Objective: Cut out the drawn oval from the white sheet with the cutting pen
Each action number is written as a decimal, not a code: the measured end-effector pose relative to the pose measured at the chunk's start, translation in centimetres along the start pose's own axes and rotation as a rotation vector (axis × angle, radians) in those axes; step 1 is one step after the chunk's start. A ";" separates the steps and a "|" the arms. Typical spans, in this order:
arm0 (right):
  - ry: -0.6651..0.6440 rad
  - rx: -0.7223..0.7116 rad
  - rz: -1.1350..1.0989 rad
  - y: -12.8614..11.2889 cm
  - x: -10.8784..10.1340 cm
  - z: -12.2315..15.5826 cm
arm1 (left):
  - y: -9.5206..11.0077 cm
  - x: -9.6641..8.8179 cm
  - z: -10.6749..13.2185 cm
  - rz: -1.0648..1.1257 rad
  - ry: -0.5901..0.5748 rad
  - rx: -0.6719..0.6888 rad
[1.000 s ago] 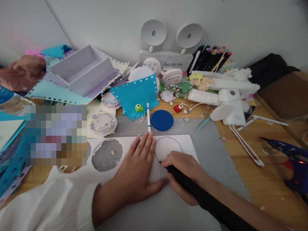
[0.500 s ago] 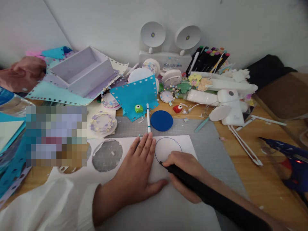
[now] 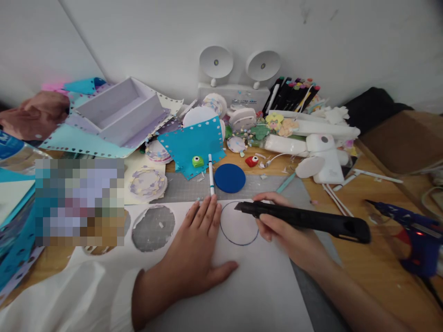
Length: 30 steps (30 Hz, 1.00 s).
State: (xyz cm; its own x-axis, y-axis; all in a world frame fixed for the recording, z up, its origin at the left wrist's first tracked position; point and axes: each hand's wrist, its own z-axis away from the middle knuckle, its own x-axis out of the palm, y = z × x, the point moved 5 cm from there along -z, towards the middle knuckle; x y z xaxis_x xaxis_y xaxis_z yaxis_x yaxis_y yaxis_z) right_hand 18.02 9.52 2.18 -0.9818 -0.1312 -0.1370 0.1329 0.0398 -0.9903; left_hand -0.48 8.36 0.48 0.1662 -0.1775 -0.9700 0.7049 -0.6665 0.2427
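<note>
A white sheet lies over the grey cutting mat, with round holes cut through its left part. My left hand rests flat on it, fingers stretched out, just left of a drawn blue circle. My right hand is closed around a black utility knife. The blade points left, over the upper part of the circle; I cannot tell whether it touches the sheet. Beyond my left fingertips lies a white marker, and a blue disc sits right of it.
A blue glue gun with a lit red light stands at the right. Green and red craft punches, paper rounds, a lilac box, a twin-head lamp and black markers crowd the back. A teal pen-like tool lies behind my right hand.
My right hand has moved up and turned the knife, from the circle's lower left to over its upper part. More of the circle's lower line shows. My left hand stays flat on the sheet.
</note>
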 end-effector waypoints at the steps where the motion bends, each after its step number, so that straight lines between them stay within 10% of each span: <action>1: -0.029 0.049 -0.160 0.1 0.1 -0.1 | 0.0 0.0 0.0 -0.002 -0.001 0.000; 10: -0.043 0.209 -0.808 -0.8 0.4 0.2 | 0.0 0.1 0.0 -0.009 -0.006 0.005; 30: 0.201 -0.055 -0.358 -1.8 -1.2 0.5 | -0.4 -0.2 0.1 -0.039 -0.031 0.034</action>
State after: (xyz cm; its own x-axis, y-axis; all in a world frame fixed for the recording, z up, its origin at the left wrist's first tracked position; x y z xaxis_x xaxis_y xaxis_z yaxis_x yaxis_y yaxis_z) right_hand 19.03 9.16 4.09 -0.9724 0.0494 0.2280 -0.2237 0.0805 -0.9713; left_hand -0.88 8.59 0.63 0.1172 -0.1732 -0.9779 0.6864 -0.6975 0.2058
